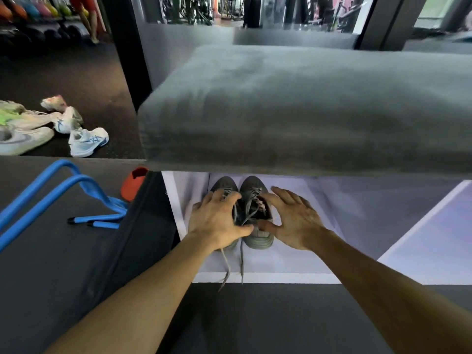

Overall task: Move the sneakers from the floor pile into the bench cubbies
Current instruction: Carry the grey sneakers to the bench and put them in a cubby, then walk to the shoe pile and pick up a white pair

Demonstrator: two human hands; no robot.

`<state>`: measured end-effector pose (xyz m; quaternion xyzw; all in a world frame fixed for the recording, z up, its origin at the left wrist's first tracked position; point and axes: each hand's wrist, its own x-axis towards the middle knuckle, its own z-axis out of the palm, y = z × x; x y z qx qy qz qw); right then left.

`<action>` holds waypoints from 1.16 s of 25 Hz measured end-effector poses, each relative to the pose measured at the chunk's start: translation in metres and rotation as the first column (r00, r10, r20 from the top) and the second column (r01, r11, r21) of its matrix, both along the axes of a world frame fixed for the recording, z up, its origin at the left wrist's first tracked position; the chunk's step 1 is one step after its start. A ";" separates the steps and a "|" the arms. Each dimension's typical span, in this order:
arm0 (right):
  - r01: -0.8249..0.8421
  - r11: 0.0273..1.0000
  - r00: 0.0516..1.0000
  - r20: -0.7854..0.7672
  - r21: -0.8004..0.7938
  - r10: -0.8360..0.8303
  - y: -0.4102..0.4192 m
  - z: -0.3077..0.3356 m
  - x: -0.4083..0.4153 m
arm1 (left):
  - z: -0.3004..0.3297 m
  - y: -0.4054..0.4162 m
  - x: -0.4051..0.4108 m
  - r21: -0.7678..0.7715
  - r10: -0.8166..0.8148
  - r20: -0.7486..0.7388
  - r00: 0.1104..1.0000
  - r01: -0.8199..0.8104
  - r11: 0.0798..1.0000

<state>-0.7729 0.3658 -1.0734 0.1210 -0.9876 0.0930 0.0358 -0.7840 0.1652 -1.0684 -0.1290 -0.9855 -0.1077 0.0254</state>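
Note:
A pair of grey sneakers stands side by side in the white bench cubby (286,264), toes pointing inward: the left sneaker (224,182) and the right sneaker (253,185). Their laces trail out over the cubby's front edge. My left hand (217,222) lies over the left sneaker with fingers curled round its laced top and thumb at the heels. My right hand (293,221) is beside the right sneaker, fingers spread and straight, thumb touching its heel. A pile of white and light-coloured sneakers (38,123) lies on the dark floor at far left.
A thick grey cushion (306,111) tops the bench and overhangs the cubbies. A white divider (424,223) separates another cubby to the right. A blue hurdle frame (51,190) and an orange cone (134,183) lie on the floor to the left. A black post (127,47) stands behind.

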 end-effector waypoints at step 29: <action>-0.181 0.984 0.907 -0.388 0.000 0.167 0.011 0.439 0.244 | 0.449 -0.039 0.261 -0.116 -0.059 -0.468 0.882 0.005 0.993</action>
